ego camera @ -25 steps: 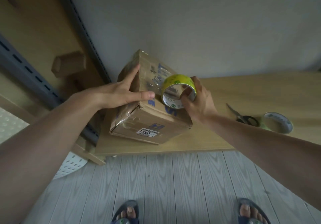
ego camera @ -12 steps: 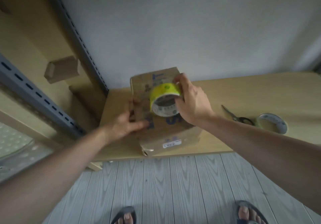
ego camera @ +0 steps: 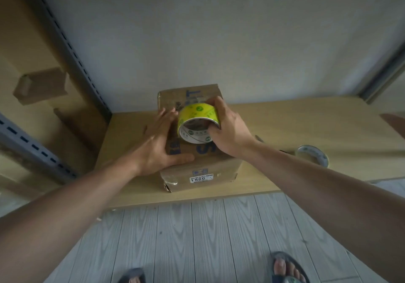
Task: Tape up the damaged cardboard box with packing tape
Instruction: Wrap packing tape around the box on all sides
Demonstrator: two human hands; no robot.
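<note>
A brown cardboard box (ego camera: 203,168) with blue print and a white label stands square on the wooden shelf (ego camera: 285,127), its front lower left corner torn. My left hand (ego camera: 161,142) lies flat on the box top, fingers spread, thumb along the front edge. My right hand (ego camera: 228,132) grips a yellow-green roll of packing tape (ego camera: 197,118) held on the box top, thumb inside the core.
A second tape roll (ego camera: 312,155) lies on the shelf to the right, partly behind my right forearm. A grey slotted shelf post (ego camera: 72,50) rises at the left, with a small cardboard piece (ego camera: 40,86) beyond it. Below are grey floorboards and my sandalled feet.
The box has been turned from a skewed pose to sit square on the shelf. My left hand slid up flat onto its top. My right hand carried the tape roll toward the far edge.
</note>
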